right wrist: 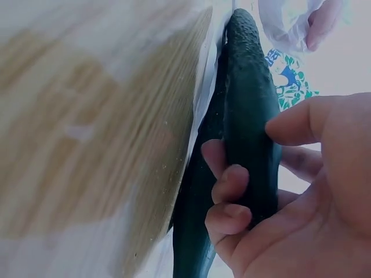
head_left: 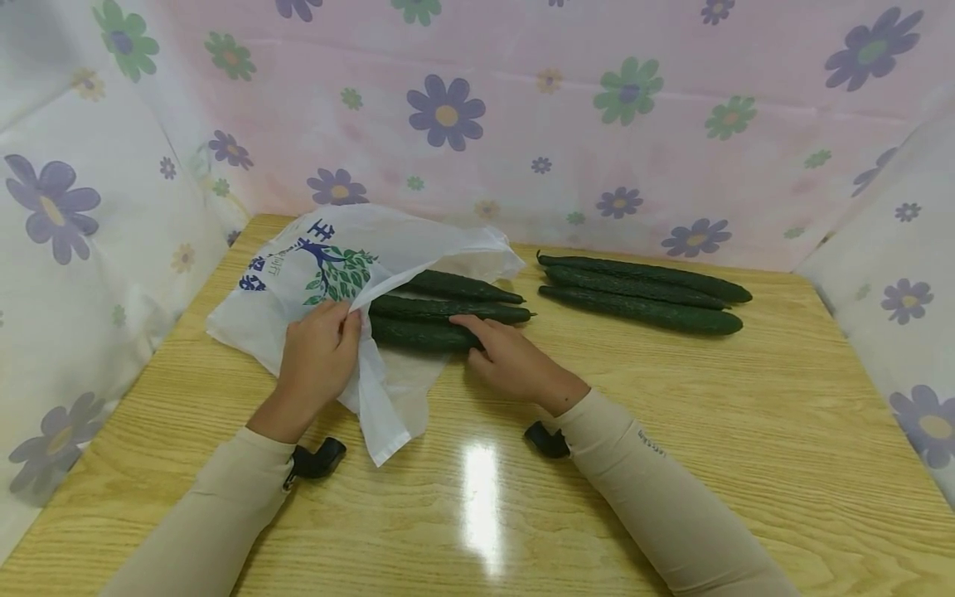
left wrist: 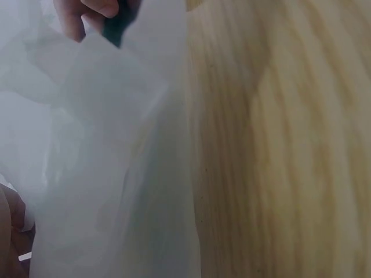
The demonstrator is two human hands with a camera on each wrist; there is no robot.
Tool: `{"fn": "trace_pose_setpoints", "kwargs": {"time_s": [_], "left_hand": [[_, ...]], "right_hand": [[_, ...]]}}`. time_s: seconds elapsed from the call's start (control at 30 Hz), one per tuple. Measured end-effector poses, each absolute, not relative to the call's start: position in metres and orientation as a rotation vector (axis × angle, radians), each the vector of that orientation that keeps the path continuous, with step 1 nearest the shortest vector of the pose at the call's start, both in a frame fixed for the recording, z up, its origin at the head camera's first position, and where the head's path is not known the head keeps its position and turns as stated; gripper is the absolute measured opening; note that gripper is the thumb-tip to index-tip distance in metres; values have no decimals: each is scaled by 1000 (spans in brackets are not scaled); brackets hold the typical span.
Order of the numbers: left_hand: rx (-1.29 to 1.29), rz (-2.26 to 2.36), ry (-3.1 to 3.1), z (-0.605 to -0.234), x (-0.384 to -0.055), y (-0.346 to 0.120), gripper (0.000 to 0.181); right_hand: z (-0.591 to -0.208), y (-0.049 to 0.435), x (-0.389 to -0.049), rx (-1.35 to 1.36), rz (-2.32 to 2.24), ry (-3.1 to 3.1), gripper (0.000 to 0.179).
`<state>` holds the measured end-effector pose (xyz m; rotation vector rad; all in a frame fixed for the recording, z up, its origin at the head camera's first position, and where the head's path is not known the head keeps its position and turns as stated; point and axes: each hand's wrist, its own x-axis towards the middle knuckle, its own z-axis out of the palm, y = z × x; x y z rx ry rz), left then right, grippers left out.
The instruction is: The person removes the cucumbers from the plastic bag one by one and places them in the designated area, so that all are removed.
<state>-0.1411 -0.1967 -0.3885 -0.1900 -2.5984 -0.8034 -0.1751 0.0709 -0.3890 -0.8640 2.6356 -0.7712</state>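
A white plastic bag printed with a green tree lies at the left, its mouth facing right. My left hand pinches the near edge of that mouth; in the left wrist view the bag fills the left half. Three long dark green cucumbers stick out of the mouth side by side. Around the nearest cucumber, close to its right end, my right hand curls its fingers. Seen from the right wrist, thumb and fingers wrap this cucumber, with another cucumber right beside it. The cucumbers' left ends are hidden inside the bag.
Three more cucumbers lie together at the back right of the wooden table. Flowered cloth hangs behind the table and along both sides. Black curved pieces sit at both wrists.
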Motion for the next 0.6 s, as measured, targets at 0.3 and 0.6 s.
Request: {"fn": "trace_pose_setpoints", "kwargs": {"time_s": [0.3,0.6], "left_hand": [[-185,-799,-2601,-388,-141,-197,31],[-188,-787,-2572,-389,-142,-197,33]], "right_hand": [[-389,69,-172,-840,-757,2624,50],[-389,65,-168,-894,-713,2700,53]]}}
